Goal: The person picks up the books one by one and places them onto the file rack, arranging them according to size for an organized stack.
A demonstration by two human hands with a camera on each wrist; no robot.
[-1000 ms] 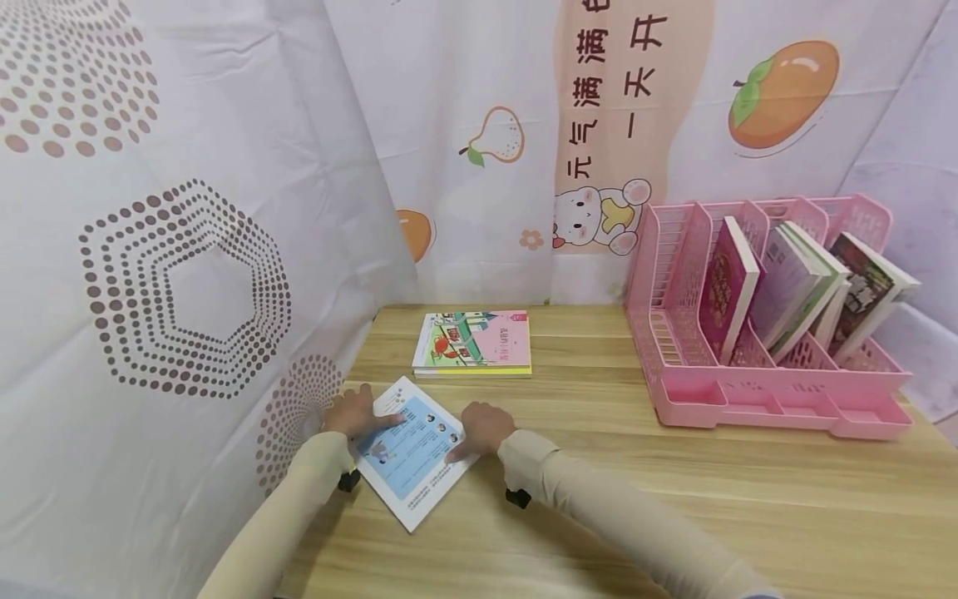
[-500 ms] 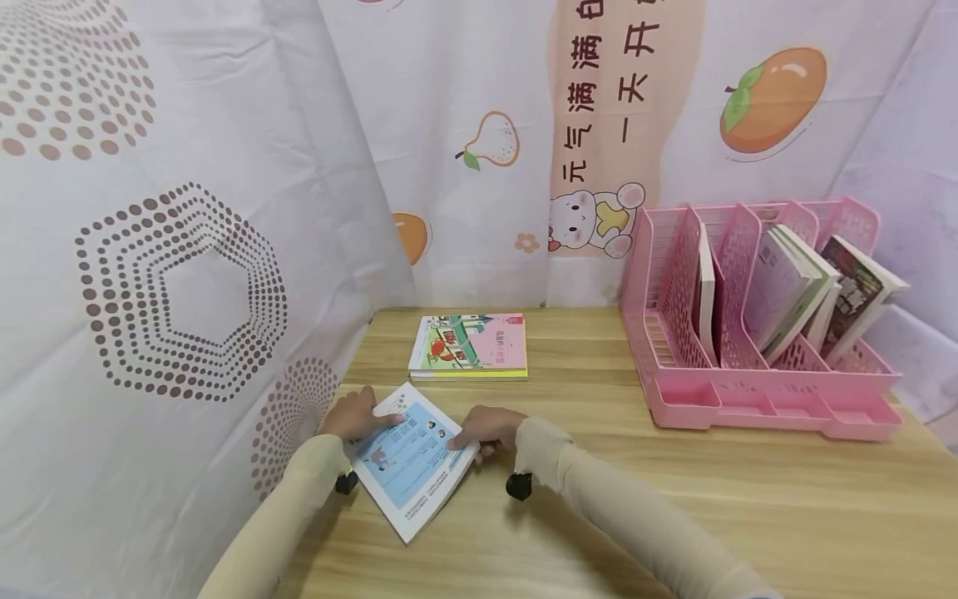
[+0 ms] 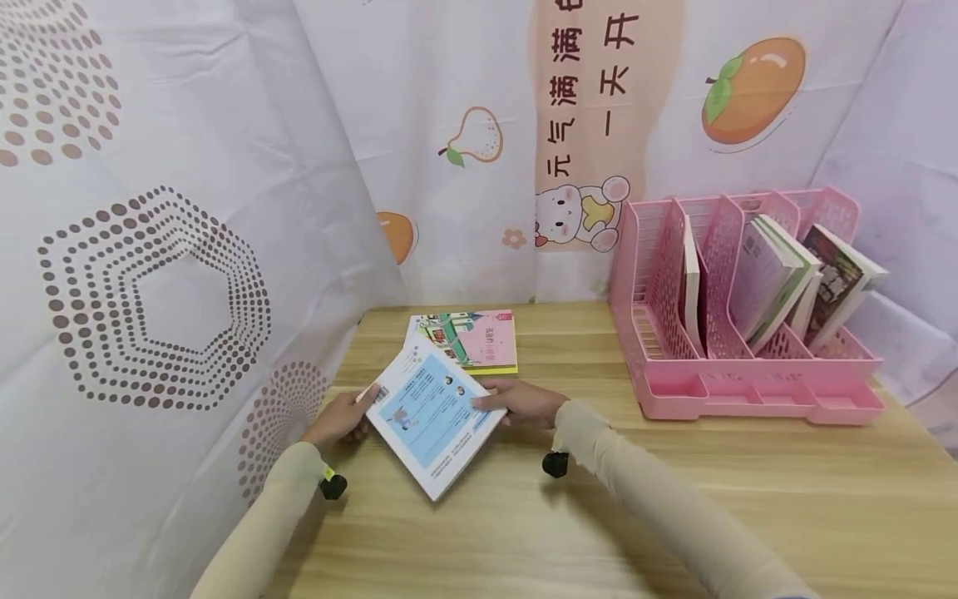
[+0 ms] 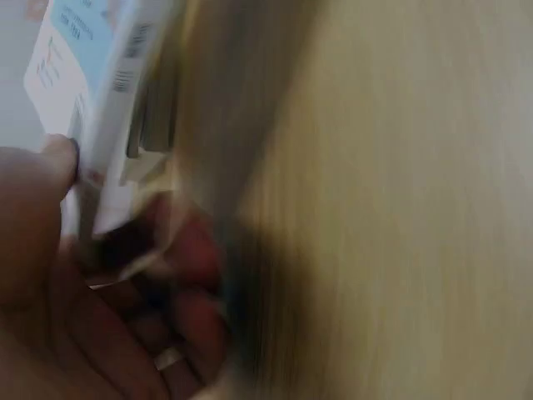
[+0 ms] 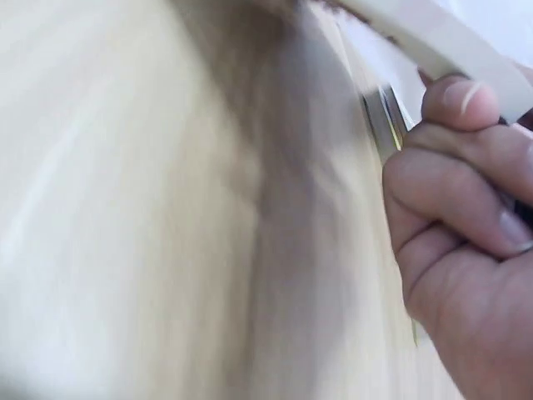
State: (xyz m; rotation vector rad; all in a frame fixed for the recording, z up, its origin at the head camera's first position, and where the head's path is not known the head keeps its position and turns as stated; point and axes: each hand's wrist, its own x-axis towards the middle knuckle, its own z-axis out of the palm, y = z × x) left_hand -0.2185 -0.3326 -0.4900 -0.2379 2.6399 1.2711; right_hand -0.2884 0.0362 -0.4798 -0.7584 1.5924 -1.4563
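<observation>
A thin white book (image 3: pixel 430 424) with a blue panel on its upper cover is held raised at a slant above the wooden table. My left hand (image 3: pixel 340 418) grips its left edge, thumb on top; the left wrist view shows the book's spine (image 4: pixel 125 62) beside the thumb, with the other fingers curled beneath. From the right, my right hand (image 3: pixel 527 402) pinches the opposite edge, its thumb lying over the cover. In the right wrist view the lower fingers (image 5: pixel 450 187) are folded under the book's page edge. The far corner overlaps a pink-covered book (image 3: pixel 496 339) lying behind.
Under the pink-covered book, a yellow edge (image 3: pixel 494 371) shows. At the right stands a pink slotted file rack (image 3: pixel 748 372) with several books leaning in its slots, among them a dark-covered one (image 3: pixel 831 270). Patterned curtains (image 3: pixel 449 225) border the table's back and left.
Both hands have lifted the white book off the table and carried it slightly away, toward the pink-covered book. My right hand's fingers have gone under its edge. The head view has shifted right.
</observation>
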